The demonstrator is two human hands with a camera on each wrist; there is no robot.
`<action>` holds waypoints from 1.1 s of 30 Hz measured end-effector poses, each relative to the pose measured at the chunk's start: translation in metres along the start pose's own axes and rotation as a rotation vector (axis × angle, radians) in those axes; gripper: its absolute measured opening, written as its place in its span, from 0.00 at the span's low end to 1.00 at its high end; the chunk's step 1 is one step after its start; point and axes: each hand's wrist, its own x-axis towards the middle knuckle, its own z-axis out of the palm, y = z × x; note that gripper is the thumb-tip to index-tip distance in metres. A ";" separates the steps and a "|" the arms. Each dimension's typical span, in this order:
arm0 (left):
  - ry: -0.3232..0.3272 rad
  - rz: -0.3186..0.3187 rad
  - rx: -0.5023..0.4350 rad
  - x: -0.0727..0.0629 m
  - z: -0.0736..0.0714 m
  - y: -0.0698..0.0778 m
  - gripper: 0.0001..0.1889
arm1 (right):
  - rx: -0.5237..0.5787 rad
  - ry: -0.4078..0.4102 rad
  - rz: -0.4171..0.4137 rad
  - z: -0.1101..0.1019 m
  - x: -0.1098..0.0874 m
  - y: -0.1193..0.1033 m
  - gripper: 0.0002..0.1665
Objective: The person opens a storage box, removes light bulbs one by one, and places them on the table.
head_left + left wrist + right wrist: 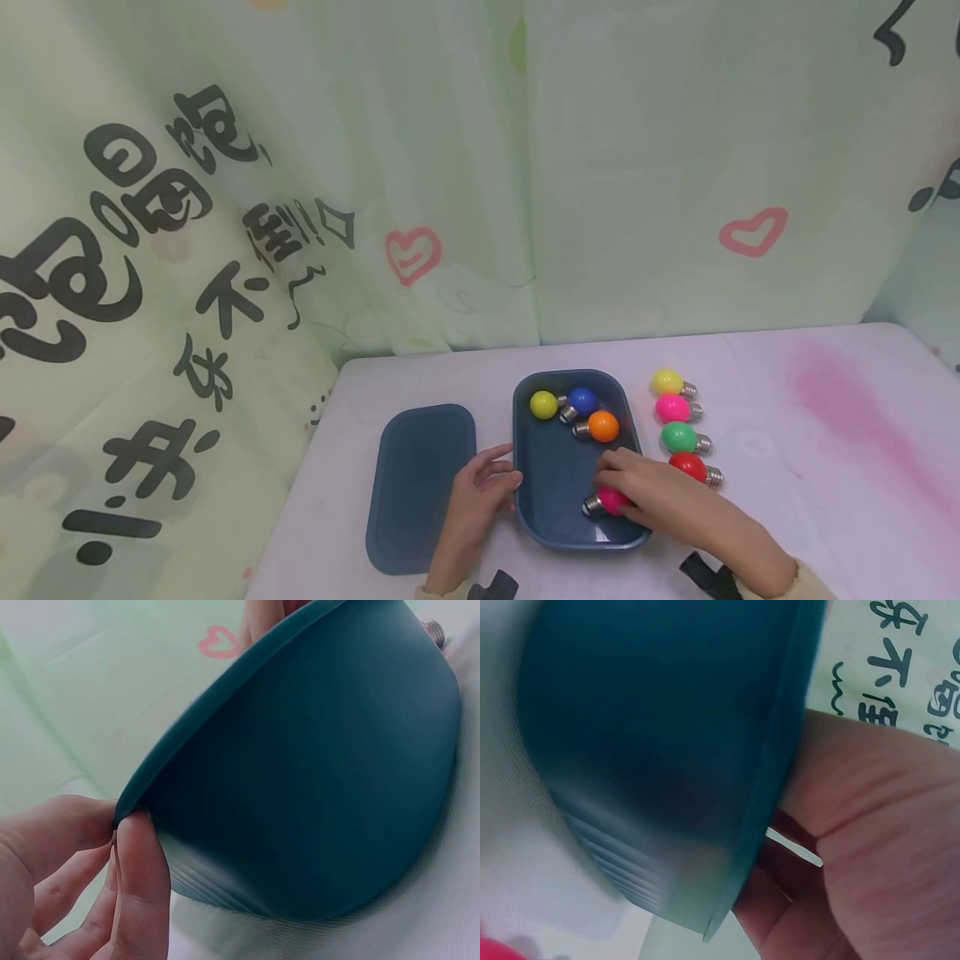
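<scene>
A dark blue rectangular tray (551, 533) sits on the table. My left hand (483, 492) is at its left side; in the left wrist view the thumb and a finger pinch the tray's rim (180, 735). My right hand (652, 492) reaches over the right rim, its fingers round a pink light bulb (615, 501) low in the tray, with the metal base pointing left. In the right wrist view the tray wall hides that bulb and the fingertips. Farther up inside the tray lie a yellow bulb (543, 405), a blue bulb (582, 401) and an orange bulb (603, 426).
Right of the tray, a column of bulbs lies on the table: yellow (667, 382), pink (672, 407), green (678, 437) and red (687, 466), the last beside my right forearm. A flat dark blue lid (423, 492) lies left of the tray. A printed curtain (600, 208) hangs behind the table.
</scene>
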 end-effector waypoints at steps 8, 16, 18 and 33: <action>0.004 0.006 0.005 0.000 0.000 0.000 0.25 | -0.006 -0.012 -0.010 0.003 0.003 0.000 0.19; 0.005 -0.004 0.004 -0.001 0.001 0.001 0.25 | -0.026 0.000 -0.036 0.003 0.003 -0.001 0.18; 0.004 -0.002 0.000 -0.001 0.001 0.001 0.25 | -0.028 0.014 -0.049 0.002 0.003 -0.002 0.18; 0.008 -0.004 -0.008 0.000 0.001 0.000 0.25 | -0.005 0.108 -0.075 -0.023 -0.006 -0.008 0.20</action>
